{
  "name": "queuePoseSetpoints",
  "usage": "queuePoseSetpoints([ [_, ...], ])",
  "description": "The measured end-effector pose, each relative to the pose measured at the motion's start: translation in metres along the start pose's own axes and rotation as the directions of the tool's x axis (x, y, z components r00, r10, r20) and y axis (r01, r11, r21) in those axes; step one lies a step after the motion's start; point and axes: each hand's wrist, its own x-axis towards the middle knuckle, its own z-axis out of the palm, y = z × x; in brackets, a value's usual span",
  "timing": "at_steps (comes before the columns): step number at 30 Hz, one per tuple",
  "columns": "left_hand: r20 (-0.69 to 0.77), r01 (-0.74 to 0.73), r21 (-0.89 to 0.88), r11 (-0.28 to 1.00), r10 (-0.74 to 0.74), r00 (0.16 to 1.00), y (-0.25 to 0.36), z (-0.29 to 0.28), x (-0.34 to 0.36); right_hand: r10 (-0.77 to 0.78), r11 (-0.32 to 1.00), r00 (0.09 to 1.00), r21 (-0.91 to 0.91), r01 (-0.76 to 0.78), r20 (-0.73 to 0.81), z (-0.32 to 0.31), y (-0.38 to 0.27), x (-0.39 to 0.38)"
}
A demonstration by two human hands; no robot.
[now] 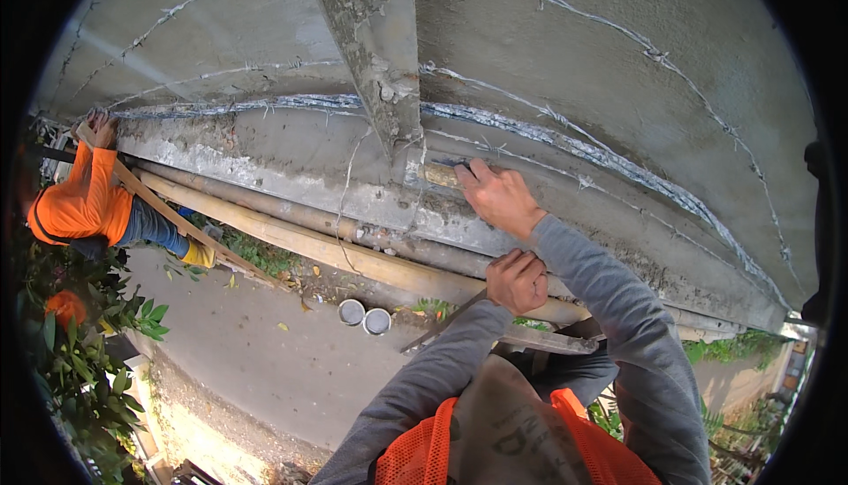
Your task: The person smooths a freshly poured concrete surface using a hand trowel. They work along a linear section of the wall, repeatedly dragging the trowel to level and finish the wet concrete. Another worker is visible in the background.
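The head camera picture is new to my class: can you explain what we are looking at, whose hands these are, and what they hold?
This is one wide fisheye view from a camera worn on a person's head, looking down, so straight edges bend near the rim. The grey-sleeved arms rising from the bottom are the wearer's own. The right hand holds a brush with a wooden handle against the top of a concrete wall, beside a concrete post strung with barbed wire. The left hand grips a thin dark tool; what kind is unclear. Far below, two small round cans sit on the pavement. At the left, another person in orange works on the same wall.
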Motion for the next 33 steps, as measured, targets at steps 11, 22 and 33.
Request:
queuePoseSetpoints([
  [11, 0.006, 0.010, 0.001, 1.000, -0.010, 1.000, 0.001, -0.001, 0.001, 0.228, 0.974, 0.963, -0.053, -0.222, 0.147, -0.034, 0.015, -0.052],
  [22, 0.046, 0.024, 0.003, 1.000, -0.024, 0.999, -0.001, 0.000, -0.003, 0.118, 0.993, 0.989, -0.010, -0.118, 0.093, -0.015, 0.001, -0.020],
  [33, 0.004, 0.009, 0.014, 1.000, -0.009, 1.000, -0.004, 0.003, -0.008, 0.154, 0.988, 0.987, 0.008, -0.155, 0.041, 0.000, -0.018, 0.006],
])
